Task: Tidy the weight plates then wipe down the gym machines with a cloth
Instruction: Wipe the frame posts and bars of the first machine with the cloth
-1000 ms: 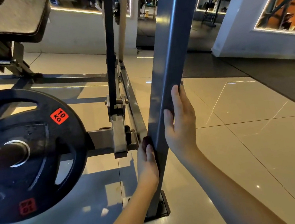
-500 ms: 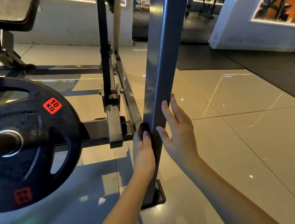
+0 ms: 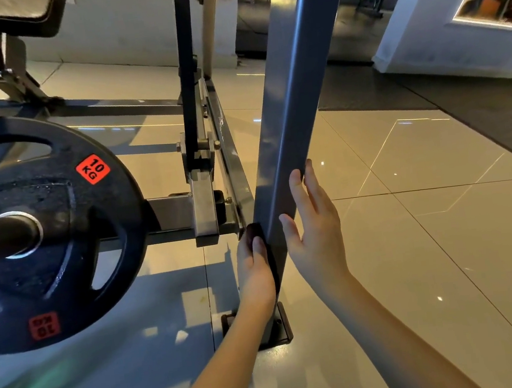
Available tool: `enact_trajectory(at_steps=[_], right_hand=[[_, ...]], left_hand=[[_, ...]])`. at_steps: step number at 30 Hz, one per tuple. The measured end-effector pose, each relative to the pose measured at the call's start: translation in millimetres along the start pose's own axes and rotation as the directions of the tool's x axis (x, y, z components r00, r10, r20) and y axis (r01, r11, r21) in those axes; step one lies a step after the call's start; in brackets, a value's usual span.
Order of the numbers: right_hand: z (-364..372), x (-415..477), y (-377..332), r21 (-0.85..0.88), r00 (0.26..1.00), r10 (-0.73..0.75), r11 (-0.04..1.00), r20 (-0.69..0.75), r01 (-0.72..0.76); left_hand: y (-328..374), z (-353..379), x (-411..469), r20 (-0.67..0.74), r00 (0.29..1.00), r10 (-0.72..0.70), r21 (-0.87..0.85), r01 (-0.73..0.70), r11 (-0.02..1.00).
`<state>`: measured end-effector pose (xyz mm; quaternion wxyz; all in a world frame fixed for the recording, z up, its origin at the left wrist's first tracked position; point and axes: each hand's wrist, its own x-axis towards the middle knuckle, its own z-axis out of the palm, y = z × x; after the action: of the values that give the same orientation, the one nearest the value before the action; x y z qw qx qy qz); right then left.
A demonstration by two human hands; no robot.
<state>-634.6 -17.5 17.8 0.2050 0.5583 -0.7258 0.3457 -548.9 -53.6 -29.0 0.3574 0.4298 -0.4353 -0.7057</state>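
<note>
A grey steel upright post (image 3: pixel 294 119) of the gym machine rises through the middle of the view from a foot plate on the tiled floor. My left hand (image 3: pixel 255 270) grips a dark cloth (image 3: pixel 254 229) and presses it against the post's left face, low down. On the post's right face lies my right hand (image 3: pixel 316 234), flat, with straight fingers pointing up. A black 10 kg weight plate (image 3: pixel 61 232) with orange labels sits on a bar sleeve (image 3: pixel 1 235) at the left.
Behind the plate a horizontal frame bar (image 3: pixel 174 212) and a pivot bracket (image 3: pixel 201 181) join the post. A padded bench (image 3: pixel 4 15) is at the top left. Glossy tiles (image 3: pixel 430 253) spread to the right, with dark mats (image 3: pixel 478 111) and a white pillar (image 3: pixel 420 25) beyond.
My left hand with the cloth has slid a little way up the post. My right hand has shifted slightly lower on the right face, and its thumb has spread out.
</note>
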Motion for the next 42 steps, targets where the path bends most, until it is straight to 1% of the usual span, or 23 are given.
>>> enact_trajectory(at_steps=[2,5,6,8,10,13,15,16,17,20,21,23,26,28,29,32,35,39,41,42], right_hand=[[1.7,-2.1,-0.4,0.024,1.0,0.005,1.0,-0.007,-0.004],[2.5,-3.1,-0.5,0.034,1.0,0.008,0.999,-0.015,-0.008],[2.3,-3.3,-0.1,0.035,1.0,0.008,0.999,-0.013,-0.008],[2.2,-2.9,1.3,0.034,1.0,0.002,0.999,-0.005,-0.002],[4.0,-3.0,2.8,0.037,1.0,0.006,0.999,0.002,-0.006],[5.3,-3.9,1.3,0.08,0.999,0.034,0.996,-0.01,-0.033],[4.2,-5.1,0.3,0.128,0.999,0.05,0.991,0.001,-0.05],[2.7,-5.7,0.6,0.158,0.998,0.061,0.985,0.022,-0.064],[-0.1,-6.2,0.7,0.19,0.996,0.075,0.978,0.054,-0.084],[-12.1,-7.4,0.2,0.26,0.984,0.1,0.956,0.15,-0.137],[-16.9,-7.7,-1.1,0.291,0.978,0.11,0.943,0.177,-0.159],[-25.2,-7.8,-3.7,0.362,0.966,0.148,0.907,0.211,-0.218],[-35.2,-4.8,-12.1,0.503,0.94,0.241,0.798,0.24,-0.333],[-39.8,-0.8,-20.9,0.583,0.919,0.286,0.711,0.271,-0.393],[-41.7,0.8,-26.1,0.602,0.913,0.299,0.687,0.277,-0.407],[-42.4,-0.9,-37.6,0.633,0.908,0.324,0.652,0.265,-0.417],[-40.7,-5.6,-40.9,0.669,0.861,0.421,0.557,0.284,-0.493],[-50.9,-2.8,-41.5,0.657,0.828,0.487,0.533,0.277,-0.533],[-62.2,5.7,-38.9,0.67,0.82,0.529,0.531,0.217,-0.519],[-67.4,10.6,-36.0,0.674,0.81,0.566,0.539,0.155,-0.505]], left_hand=[[-6.8,-3.1,2.9,-0.026,0.999,-0.04,0.025,0.041,0.999],[-10.7,-5.5,5.4,-0.102,0.972,-0.212,0.035,0.216,0.976],[-10.7,-5.7,5.7,-0.11,0.962,-0.25,0.031,0.255,0.966],[-6.8,-3.3,4.5,-0.102,0.961,-0.257,0.025,0.261,0.965],[6.2,2.4,0.2,-0.09,0.977,-0.193,0.012,0.195,0.981],[34.0,11.7,-5.5,0.002,1.0,0.024,-0.069,-0.024,0.997],[44.4,13.4,-9.1,0.058,0.985,0.165,-0.083,-0.16,0.984],[43.7,12.8,-9.8,0.069,0.978,0.197,-0.071,-0.192,0.979],[40.6,11.9,-11.1,0.073,0.978,0.197,-0.055,-0.194,0.979],[39.5,12.1,-16.6,0.049,0.991,0.128,-0.066,-0.125,0.99],[45.8,14.9,-19.3,0.044,0.991,0.128,-0.084,-0.124,0.989],[64.5,22.6,-24.7,0.063,0.982,0.18,-0.095,-0.174,0.98],[84.5,30.1,-31.1,0.1,0.956,0.276,-0.128,-0.263,0.956],[88.1,28.4,-34.4,0.123,0.946,0.3,-0.122,-0.285,0.951],[87.9,26.7,-35.5,0.134,0.942,0.307,-0.106,-0.295,0.95],[88.5,22.6,-42.3,0.168,0.92,0.353,-0.002,-0.357,0.934],[89.3,18.6,-47.4,0.156,0.917,0.367,0.077,-0.382,0.921],[96.9,11.2,-46.5,0.121,0.915,0.385,0.208,-0.403,0.891],[108.7,9.3,-38.7,0.146,0.907,0.394,0.265,-0.42,0.868],[116.0,9.6,-34.6,0.164,0.903,0.398,0.299,-0.43,0.852]])
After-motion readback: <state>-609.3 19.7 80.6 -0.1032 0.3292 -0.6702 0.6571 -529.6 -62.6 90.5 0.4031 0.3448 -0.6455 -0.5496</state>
